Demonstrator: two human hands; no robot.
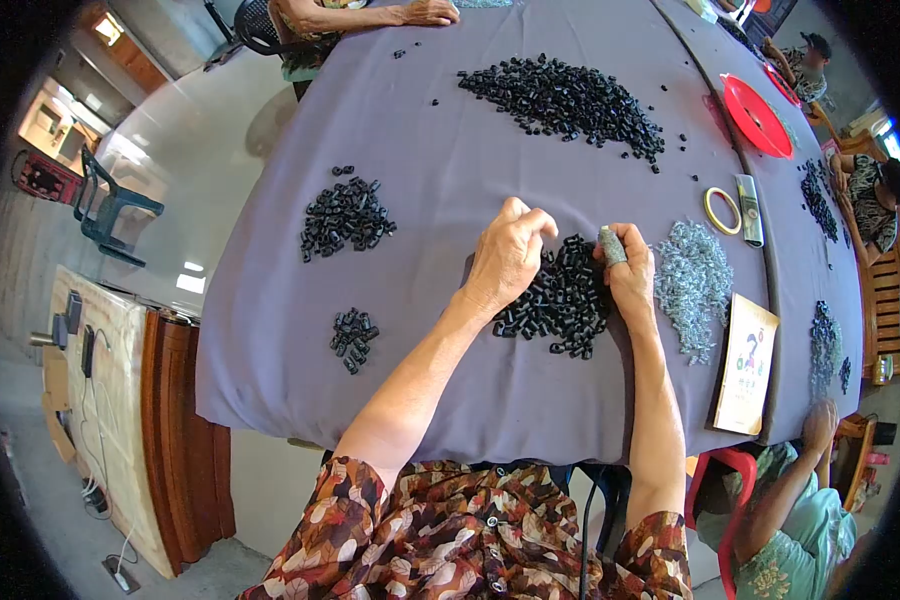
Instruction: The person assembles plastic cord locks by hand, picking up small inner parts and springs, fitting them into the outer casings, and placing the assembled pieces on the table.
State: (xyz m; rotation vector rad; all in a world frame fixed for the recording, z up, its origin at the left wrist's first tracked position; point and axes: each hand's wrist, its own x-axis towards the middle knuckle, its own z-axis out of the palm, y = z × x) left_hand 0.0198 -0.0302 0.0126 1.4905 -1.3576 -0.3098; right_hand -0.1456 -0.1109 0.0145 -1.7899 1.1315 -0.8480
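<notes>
Pieces (568, 300), small and black, lie heaped beside curled left hand (510, 252) and curled right hand (630, 272), grip impossible to tell

It looks like a home workroom. Wooden furniture (185, 450) and a plastic chair (108, 212) stand nearby, and people (805, 535) sit around a cloth-covered tabletop (270, 300) bearing heaps of black pieces (565, 100).

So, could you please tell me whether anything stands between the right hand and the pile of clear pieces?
Nothing visible does: the pile of clear pieces lies right beside the right hand, on its outer side.
</notes>
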